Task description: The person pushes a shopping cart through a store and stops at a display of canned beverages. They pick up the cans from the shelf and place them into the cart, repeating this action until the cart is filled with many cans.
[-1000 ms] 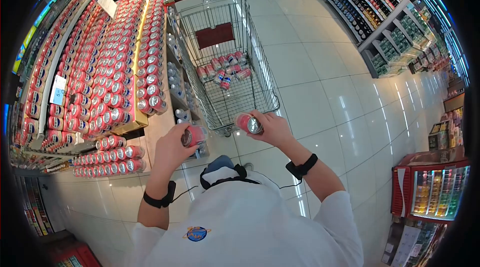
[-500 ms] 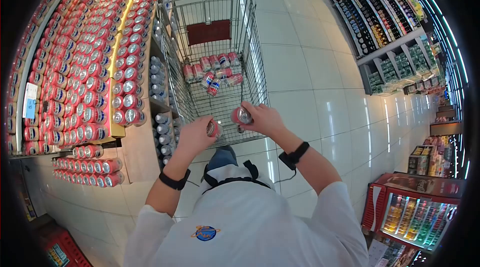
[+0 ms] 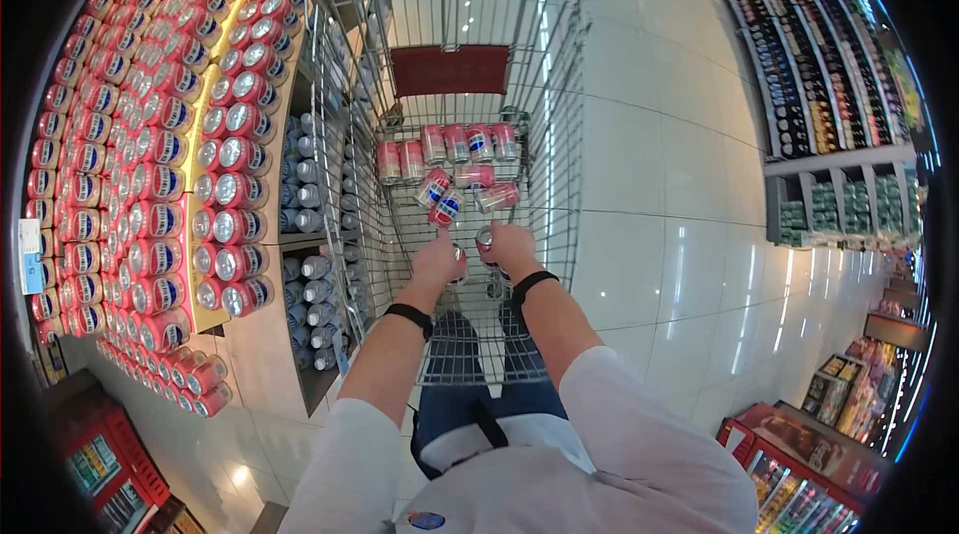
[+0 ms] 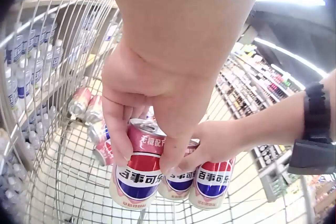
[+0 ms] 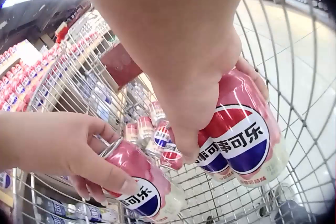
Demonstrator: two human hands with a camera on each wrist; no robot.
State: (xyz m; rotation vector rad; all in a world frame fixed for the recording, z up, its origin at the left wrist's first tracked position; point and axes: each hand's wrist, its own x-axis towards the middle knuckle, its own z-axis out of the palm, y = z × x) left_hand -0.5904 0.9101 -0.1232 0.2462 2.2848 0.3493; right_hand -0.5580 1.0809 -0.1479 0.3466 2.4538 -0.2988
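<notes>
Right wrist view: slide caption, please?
Left hand grips one pink can, right hand two pink cans, inside a wire cart.

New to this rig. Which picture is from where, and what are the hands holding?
No robot here: a person works bare-handed. One picture comes from a head-worn camera looking forward and down; the other two come from cameras on the wrists. A wire shopping cart stands in front, with loose cans lying on its floor. Inside it, the left hand holds one pink can; the right hand grips two similar cans side by side.
</notes>
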